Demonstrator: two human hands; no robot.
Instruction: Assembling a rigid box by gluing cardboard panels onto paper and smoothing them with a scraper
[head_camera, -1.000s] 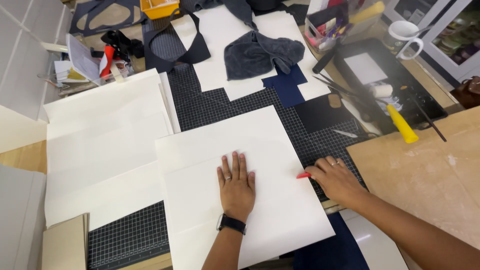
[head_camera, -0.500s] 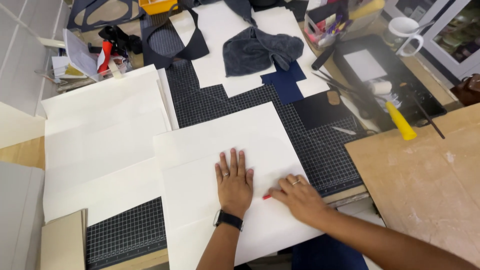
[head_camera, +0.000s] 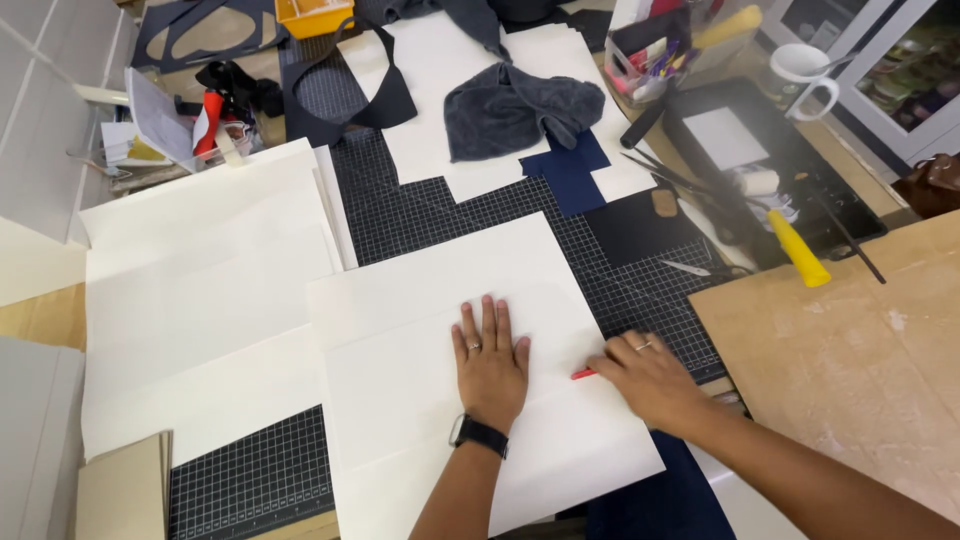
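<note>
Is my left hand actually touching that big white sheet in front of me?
Touching. The head view shows the left hand lying palm down, fingers spread flat on the white sheet, with no gap visible beneath it.

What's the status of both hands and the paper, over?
Left hand flat on white paper sheet. Right hand grips red pencil, tip on sheet. Nothing in the way.

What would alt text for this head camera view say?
A left hand lies flat on a white paper sheet over a black gridded cutting mat, while the right hand holds a red tool against the paper. Fabric pieces and tools lie beyond.
</note>
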